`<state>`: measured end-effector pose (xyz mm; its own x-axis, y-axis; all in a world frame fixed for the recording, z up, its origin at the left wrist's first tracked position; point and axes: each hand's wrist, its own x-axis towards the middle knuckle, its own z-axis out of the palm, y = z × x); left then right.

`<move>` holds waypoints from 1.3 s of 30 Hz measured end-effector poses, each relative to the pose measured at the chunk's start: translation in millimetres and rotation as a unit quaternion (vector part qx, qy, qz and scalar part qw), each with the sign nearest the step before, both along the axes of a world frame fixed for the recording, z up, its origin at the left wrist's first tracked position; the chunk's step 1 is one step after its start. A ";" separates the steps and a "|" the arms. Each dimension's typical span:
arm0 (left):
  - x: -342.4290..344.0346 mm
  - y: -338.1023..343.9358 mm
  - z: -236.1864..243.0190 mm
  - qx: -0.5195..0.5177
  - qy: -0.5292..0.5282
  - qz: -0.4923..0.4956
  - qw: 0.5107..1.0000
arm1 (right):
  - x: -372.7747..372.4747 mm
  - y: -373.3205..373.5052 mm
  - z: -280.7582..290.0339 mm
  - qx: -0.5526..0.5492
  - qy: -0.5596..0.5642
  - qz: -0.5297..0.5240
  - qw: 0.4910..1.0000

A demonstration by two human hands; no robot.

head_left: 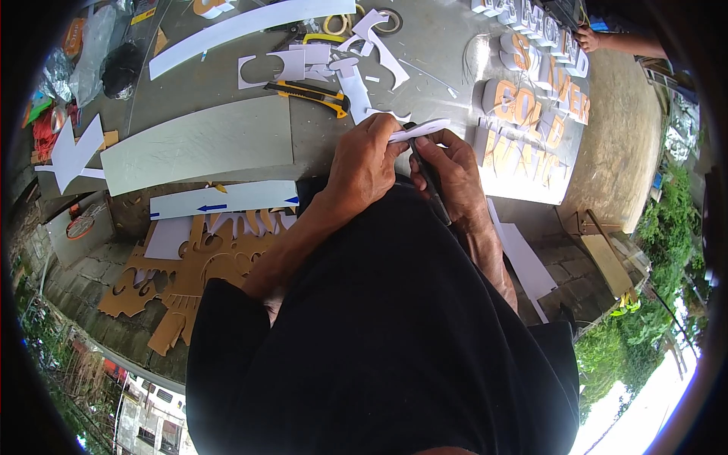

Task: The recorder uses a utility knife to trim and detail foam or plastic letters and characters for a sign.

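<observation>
Close to the table's front edge, my left hand (pixel 365 161) grips a small white cut-out piece (pixel 434 130), thin and curved. My right hand (pixel 456 168) is closed around a long, narrow dark tool (pixel 434 196); its upper end meets the white piece. Fingers partly cover the tool, so its exact kind does not show. Beyond my left hand lies a yellow and black utility knife (pixel 312 97) on the table. White offcuts (pixel 290 62) with curved cut-outs are scattered behind it.
Built-up white letters with orange faces (pixel 509 98) stand in rows at the right. Another person's hand (pixel 587 38) touches the far right ones. A pale curved panel (pixel 201 142) lies at left, tape rolls (pixel 390 21) at the back. Cut brown cardboard (pixel 205 274) rests below the table's edge.
</observation>
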<state>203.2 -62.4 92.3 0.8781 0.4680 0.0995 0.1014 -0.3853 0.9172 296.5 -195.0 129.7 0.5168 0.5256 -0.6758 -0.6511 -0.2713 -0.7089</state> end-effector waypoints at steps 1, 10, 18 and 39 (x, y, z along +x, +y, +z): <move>-0.5 -0.2 0.2 -0.001 0.001 0.000 1.000 | 0.0 -1.4 -0.7 -0.007 -0.011 0.003 1.000; -0.6 -1.9 -0.8 0.027 0.026 -0.023 0.999 | -0.8 -4.2 0.3 -0.035 -0.024 0.007 0.999; -0.5 -2.8 -2.7 0.028 -0.002 0.000 1.000 | -2.7 -3.1 -0.2 -0.043 -0.018 -0.001 0.999; -2.7 6.0 5.5 0.028 -0.018 0.013 0.999 | 0.9 1.7 4.3 -0.028 -0.056 0.005 0.998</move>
